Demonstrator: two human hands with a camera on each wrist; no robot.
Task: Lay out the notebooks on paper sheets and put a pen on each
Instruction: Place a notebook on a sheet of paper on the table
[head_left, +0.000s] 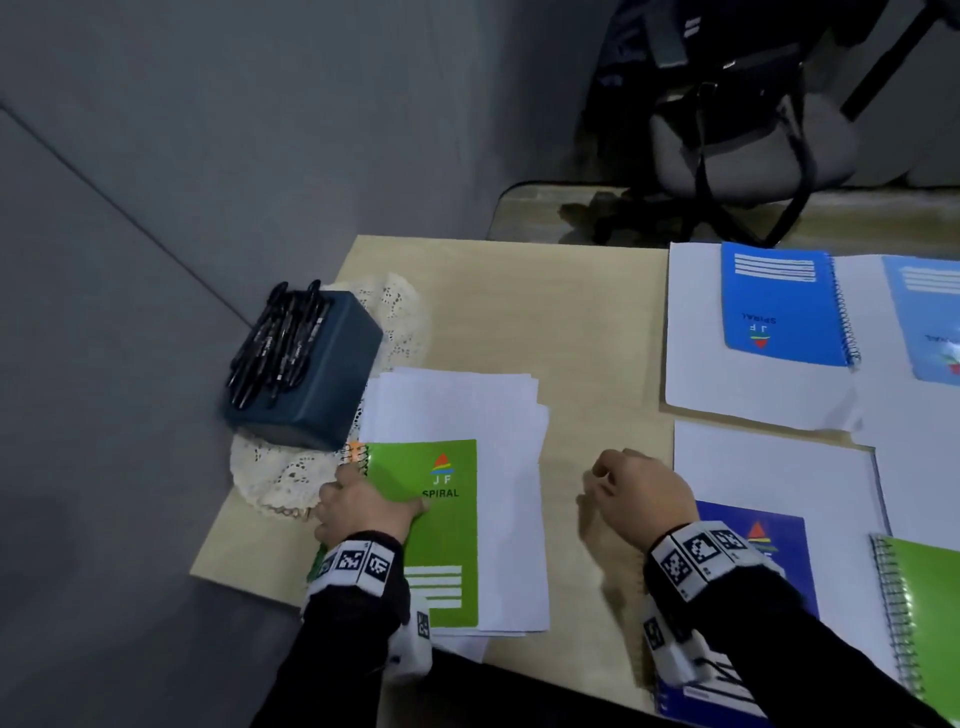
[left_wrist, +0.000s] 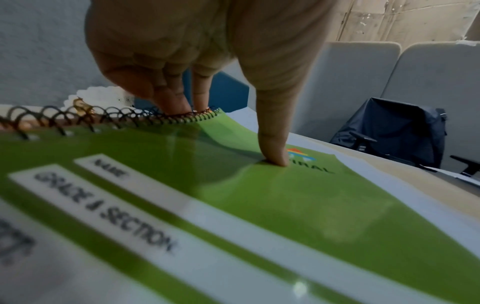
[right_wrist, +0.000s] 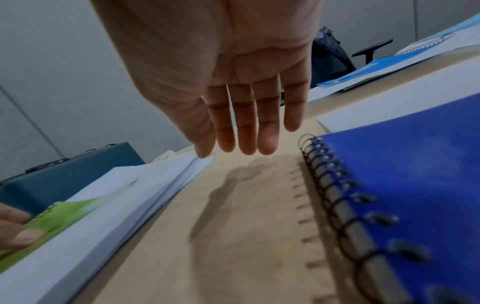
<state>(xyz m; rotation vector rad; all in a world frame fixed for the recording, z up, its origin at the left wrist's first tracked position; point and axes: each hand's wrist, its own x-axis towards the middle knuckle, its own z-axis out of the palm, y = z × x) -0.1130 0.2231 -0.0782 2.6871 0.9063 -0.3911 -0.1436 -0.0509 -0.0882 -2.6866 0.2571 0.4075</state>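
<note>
While your left hand (head_left: 363, 506) grips the green notebook (head_left: 447, 530) at its spiral edge, lower centre-left of the head view, thumb flat on the cover and the other fingers (left_wrist: 168, 100) curled down at the coil, the book lies on the stack of loose paper sheets (head_left: 509, 467); that looks like a hold meant for lifting one book clear without dragging paper along. An orange edge shows under the coil, possibly another notebook; cannot confirm. Your right hand (head_left: 636, 493) hangs over bare table (head_left: 571, 322) between the stack and the dark blue notebook (right_wrist: 405, 185), holding nothing: the wrist view shows the fingers (right_wrist: 267, 127) straight, close together and pointing down, just beside the stack's corner, likely placed to steady or peel a sheet. Upper right of the head view, a blue notebook (head_left: 779, 306) already rests on a laid sheet (head_left: 696, 374), with a paler one cut off by the frame edge; no pen visible on either. Pens (head_left: 280, 343) stand bunched in the dark blue holder (head_left: 322, 384) on a lace doily (head_left: 270, 478), left of the stack, within the left hand's reach. Judgement: layout partly done, pens not started.
</note>
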